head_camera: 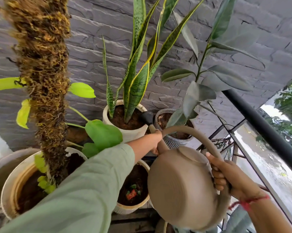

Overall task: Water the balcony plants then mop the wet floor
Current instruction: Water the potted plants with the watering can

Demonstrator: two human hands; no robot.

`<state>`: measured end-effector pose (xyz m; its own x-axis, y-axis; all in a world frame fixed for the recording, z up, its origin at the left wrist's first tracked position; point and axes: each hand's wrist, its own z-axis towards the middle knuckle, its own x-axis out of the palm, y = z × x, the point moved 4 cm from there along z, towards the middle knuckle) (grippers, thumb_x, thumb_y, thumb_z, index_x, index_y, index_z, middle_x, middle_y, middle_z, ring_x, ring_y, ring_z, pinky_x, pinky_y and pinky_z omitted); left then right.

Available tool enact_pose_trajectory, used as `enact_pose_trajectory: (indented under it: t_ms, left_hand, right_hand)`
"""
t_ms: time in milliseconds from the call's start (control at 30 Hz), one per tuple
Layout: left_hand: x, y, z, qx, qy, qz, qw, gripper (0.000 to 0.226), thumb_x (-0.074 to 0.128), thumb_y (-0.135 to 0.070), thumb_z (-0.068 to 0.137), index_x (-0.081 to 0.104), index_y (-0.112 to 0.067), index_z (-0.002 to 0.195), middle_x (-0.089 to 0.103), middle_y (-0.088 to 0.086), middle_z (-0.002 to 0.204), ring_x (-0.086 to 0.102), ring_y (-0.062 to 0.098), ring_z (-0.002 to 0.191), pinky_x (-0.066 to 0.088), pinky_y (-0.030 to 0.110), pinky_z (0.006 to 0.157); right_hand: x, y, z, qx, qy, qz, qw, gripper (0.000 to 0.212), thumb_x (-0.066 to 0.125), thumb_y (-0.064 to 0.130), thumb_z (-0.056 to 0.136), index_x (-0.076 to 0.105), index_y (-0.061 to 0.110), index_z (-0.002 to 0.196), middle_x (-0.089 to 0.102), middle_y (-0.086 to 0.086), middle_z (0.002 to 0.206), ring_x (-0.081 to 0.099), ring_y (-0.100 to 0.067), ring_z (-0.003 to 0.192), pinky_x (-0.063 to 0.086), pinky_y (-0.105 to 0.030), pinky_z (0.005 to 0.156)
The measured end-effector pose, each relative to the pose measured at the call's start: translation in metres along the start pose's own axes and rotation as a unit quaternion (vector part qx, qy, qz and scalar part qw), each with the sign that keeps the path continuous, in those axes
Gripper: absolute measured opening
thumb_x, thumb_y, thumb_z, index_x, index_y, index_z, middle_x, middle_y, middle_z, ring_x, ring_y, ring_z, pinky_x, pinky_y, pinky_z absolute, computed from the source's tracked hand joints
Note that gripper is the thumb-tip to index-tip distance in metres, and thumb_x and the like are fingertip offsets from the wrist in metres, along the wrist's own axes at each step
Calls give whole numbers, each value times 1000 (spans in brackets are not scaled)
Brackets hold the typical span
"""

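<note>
A tall moss pole [44, 81] rises from the big cream pot [9, 187] at the left. Behind it, against the slate wall, stands a snake plant [138, 68] in a white pot [130, 133], with a rubber plant [207, 78] just beside it.

The tan watering can [180, 187] is tipped forward over the pots, its black rose [147, 117] hanging above the snake plant's soil, likely so that water lands on the roots rather than the leaves.

The right hand [226, 174] has its fingers [217, 179] wrapped round the hoop handle and carries the weight. The left hand [156, 140] grasps the spout [162, 147], probably to steady the aim. No mop is in view.
</note>
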<state>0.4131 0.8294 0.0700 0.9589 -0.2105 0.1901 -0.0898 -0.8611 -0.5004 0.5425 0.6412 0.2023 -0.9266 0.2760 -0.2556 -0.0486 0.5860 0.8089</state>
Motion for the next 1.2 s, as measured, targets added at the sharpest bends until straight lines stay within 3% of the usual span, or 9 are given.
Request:
enact_pose_trajectory:
  t_ms: [167,333,600,867,1000,1100,1200]
  left_hand:
    - [-16,17,-7,4,4,-14,1000,72,28,-66,91,40,-9,133,50,15,128,50,34,117,43,50,100]
    - [-51,17,-22,16,-24,-24,999,74,26,-66,92,40,-6,134,49,14,132,49,31,121,42,43,97]
    - [-91,-3,-37,34,-39,-20,998,75,31,-64,91,37,-3,133,53,18,127,56,34,111,47,47,76]
    - [-95,8,-29,36,-35,-30,998,76,30,-65,90,39,-4,133,54,18,125,56,35,112,49,47,87]
    - [-85,25,-34,25,-27,-17,999,69,30,-61,93,41,-5,132,53,16,127,55,32,116,47,46,85]
    - [-70,34,-33,24,-23,6,999,68,26,-61,95,40,-7,135,52,15,130,52,32,120,46,45,93]
    - [-56,37,-39,28,-19,23,999,71,24,-63,94,38,-7,137,51,16,130,51,33,120,46,44,84]
  right_hand:
    - [10,-8,-18,-7,13,-4,1000,47,60,37,86,32,17,54,23,0,42,20,-12,32,24,-17,36]
    - [34,-2,-23,-26,46,-12,998,46,60,37,86,34,17,53,24,1,43,22,-12,32,24,-17,35]
    - [65,13,-22,-45,67,-15,997,44,62,41,80,36,17,54,26,2,43,23,-12,33,26,-19,36]
    - [71,1,-28,-50,63,-31,996,45,62,39,84,36,16,55,27,1,42,23,-13,33,27,-19,37]
    - [61,-12,-37,-40,47,-18,998,45,64,40,80,35,15,55,26,-1,43,22,-13,33,25,-19,36]
    - [52,-27,-46,-40,36,0,999,44,64,43,72,35,15,54,26,0,42,23,-13,32,26,-19,34]
    - [44,-41,-55,-51,19,19,998,43,63,44,71,36,15,56,28,-1,43,25,-14,33,28,-19,35]
